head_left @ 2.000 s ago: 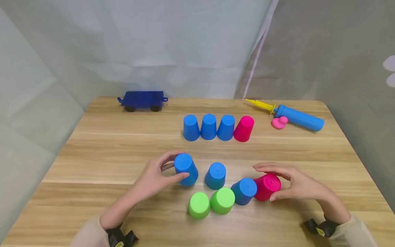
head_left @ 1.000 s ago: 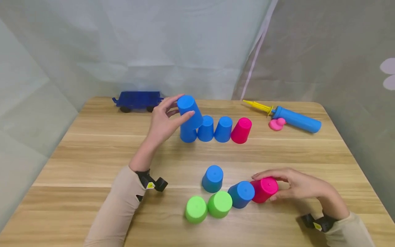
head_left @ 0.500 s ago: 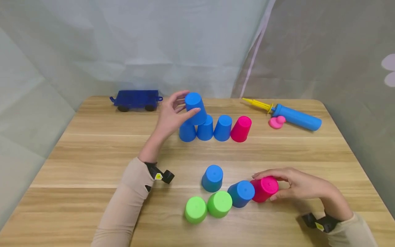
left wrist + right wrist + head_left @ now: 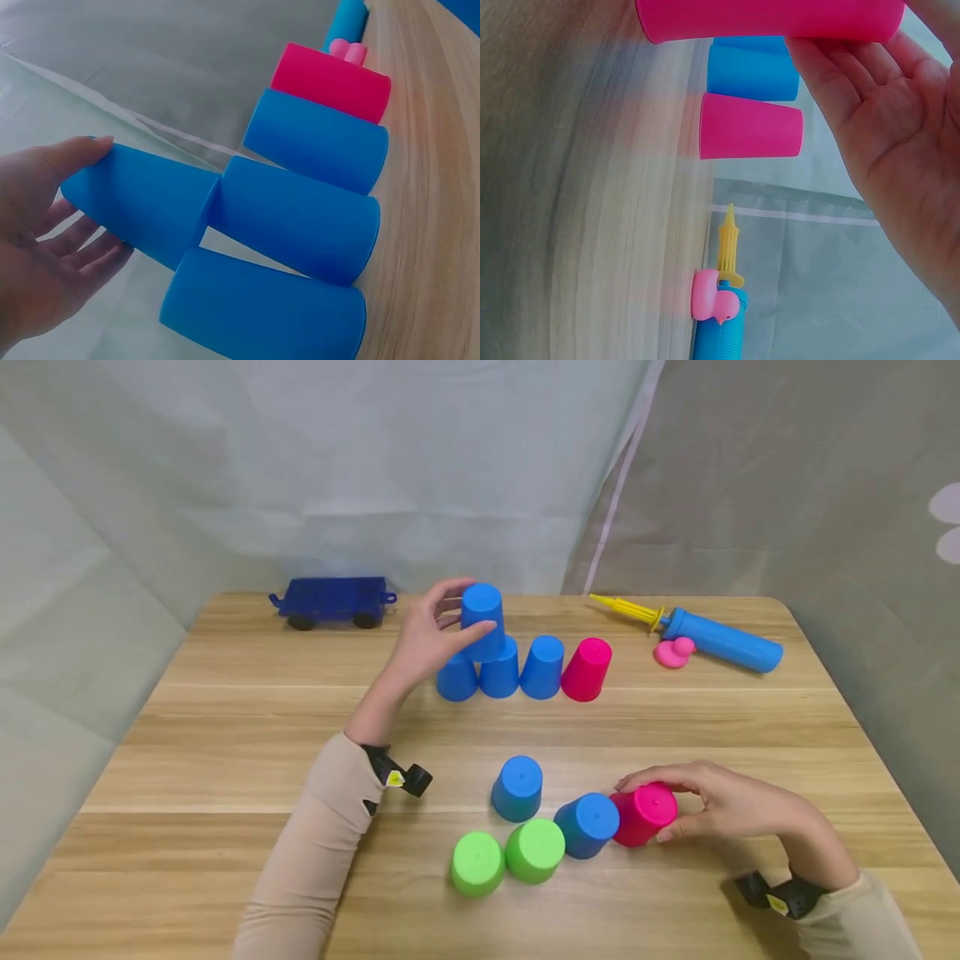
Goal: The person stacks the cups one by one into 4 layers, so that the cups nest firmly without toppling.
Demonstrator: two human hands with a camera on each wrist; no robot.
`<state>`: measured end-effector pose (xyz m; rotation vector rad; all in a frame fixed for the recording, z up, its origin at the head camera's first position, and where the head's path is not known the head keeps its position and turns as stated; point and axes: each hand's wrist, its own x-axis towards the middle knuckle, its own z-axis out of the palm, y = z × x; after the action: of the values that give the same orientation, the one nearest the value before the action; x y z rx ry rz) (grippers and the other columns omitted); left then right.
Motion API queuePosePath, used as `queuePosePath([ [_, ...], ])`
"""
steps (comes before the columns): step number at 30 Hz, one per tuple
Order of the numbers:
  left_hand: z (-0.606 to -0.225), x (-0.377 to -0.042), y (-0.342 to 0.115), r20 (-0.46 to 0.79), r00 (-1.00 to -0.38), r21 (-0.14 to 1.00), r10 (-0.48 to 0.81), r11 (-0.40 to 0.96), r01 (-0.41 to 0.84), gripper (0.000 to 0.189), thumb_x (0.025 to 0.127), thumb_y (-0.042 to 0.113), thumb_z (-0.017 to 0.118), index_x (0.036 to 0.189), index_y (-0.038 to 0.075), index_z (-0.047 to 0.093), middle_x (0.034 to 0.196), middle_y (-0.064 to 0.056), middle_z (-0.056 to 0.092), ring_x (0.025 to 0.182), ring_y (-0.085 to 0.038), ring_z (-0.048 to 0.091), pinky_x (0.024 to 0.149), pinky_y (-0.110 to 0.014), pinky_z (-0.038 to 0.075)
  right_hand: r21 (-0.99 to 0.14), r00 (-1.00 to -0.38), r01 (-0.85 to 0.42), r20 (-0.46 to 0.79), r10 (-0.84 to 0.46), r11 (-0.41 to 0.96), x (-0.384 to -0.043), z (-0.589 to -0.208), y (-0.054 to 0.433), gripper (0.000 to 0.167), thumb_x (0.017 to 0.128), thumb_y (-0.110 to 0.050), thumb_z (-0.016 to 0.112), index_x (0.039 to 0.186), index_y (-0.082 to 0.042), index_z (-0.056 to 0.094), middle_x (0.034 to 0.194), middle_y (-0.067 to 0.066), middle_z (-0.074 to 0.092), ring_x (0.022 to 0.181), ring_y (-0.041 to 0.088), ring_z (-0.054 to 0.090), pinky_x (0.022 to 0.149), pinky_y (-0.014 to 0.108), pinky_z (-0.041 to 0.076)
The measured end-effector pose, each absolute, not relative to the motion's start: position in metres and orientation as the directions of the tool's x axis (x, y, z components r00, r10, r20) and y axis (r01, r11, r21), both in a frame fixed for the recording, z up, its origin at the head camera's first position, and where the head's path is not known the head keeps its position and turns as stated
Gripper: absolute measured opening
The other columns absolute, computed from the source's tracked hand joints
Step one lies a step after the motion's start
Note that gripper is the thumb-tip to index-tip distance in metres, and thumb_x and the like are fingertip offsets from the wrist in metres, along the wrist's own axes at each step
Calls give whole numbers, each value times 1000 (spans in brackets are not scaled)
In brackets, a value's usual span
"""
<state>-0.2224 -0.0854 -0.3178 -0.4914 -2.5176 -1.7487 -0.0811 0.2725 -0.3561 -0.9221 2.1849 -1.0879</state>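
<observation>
My left hand [image 4: 431, 631] grips an upside-down blue cup [image 4: 482, 618] between thumb and fingers. In the left wrist view that held cup [image 4: 146, 199] has its rim at the bases of two blue cups, a nearer one [image 4: 262, 304] and a farther one [image 4: 296, 217], spanning the gap between them. These belong to a back row with a third blue cup [image 4: 542, 668] and a pink cup [image 4: 587, 670]. My right hand [image 4: 738, 806] holds another pink cup [image 4: 645, 814] upside down on the table, beside a dark-shaded blue cup [image 4: 587, 825]; the right wrist view shows its palm.
Two green cups [image 4: 477, 864] and a lone blue cup [image 4: 517, 789] stand inverted at the front of the wooden table [image 4: 187, 777]. A blue toy wagon [image 4: 335, 602] is at the back left. A blue-and-yellow pump [image 4: 720, 639] and pink toy duck [image 4: 675, 652] lie back right.
My left hand has carried the blue cup from the front of the table to the back row, then rightward and onto its two left cups. The right hand stays on its pink cup.
</observation>
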Motion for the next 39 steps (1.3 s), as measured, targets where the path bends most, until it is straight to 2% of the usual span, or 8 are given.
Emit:
queuePosePath([
  [9, -321, -225, -94, 224, -932, 867, 286, 378, 325, 67, 83, 26, 72, 140, 15, 39, 135, -10, 48, 124, -25, 46, 103, -44, 39, -841, -607, -348, -133, -783, 413, -85, -358, 272, 52, 82, -19, 72, 130, -18, 53, 125, -3, 59, 111, 9, 54, 86, 29, 52],
  [14, -320, -213, -105, 213, -930, 852, 300, 410, 327, 69, 84, 27, 71, 142, 15, 34, 137, -11, 45, 126, -26, 43, 105, -45, 36, -842, -585, -379, -104, -805, 384, -84, -356, 275, 52, 81, -17, 73, 129, -17, 54, 124, -3, 59, 110, 10, 55, 85, 29, 53],
  [18, -321, -200, -116, 194, -934, 828, 300, 460, 320, 67, 85, 29, 69, 142, 14, 35, 139, -10, 44, 127, -26, 42, 106, -46, 35, -819, -582, -446, -40, -812, 360, -80, -347, 282, 52, 80, -16, 73, 129, -15, 54, 123, -2, 60, 109, 9, 56, 83, 28, 53],
  [22, -320, -179, -125, 205, -938, 811, 279, 489, 323, 63, 86, 26, 68, 140, 11, 38, 139, -8, 44, 127, -27, 42, 105, -48, 35, -748, -612, -528, 6, -791, 403, -80, -334, 287, 53, 79, -19, 75, 128, -16, 54, 121, -4, 60, 109, 6, 55, 84, 24, 51],
  [28, -322, -144, -122, 257, -925, 835, 281, 417, 359, 57, 85, 16, 69, 135, 7, 44, 135, -12, 49, 121, -28, 49, 101, -48, 40, -643, -666, -592, 50, -745, 486, -92, -310, 287, 57, 75, -21, 78, 127, -19, 55, 118, -9, 61, 106, 3, 56, 82, 20, 51],
  [32, -326, -127, -109, 269, -905, 863, 330, 334, 379, 55, 83, 10, 71, 132, 8, 46, 132, -10, 51, 118, -25, 52, 99, -46, 43, -609, -671, -628, 107, -734, 485, -103, -293, 282, 61, 71, -16, 81, 127, -16, 56, 117, -8, 62, 104, 1, 57, 81, 16, 50],
  [39, -337, -107, -85, 161, -851, 875, 500, 327, 358, 59, 79, 20, 76, 132, 17, 50, 131, 1, 50, 118, -15, 49, 100, -40, 44, -562, -678, -680, 236, -696, 472, -126, -270, 260, 73, 66, -6, 83, 131, -10, 52, 123, -7, 58, 106, -1, 55, 82, 12, 49],
])
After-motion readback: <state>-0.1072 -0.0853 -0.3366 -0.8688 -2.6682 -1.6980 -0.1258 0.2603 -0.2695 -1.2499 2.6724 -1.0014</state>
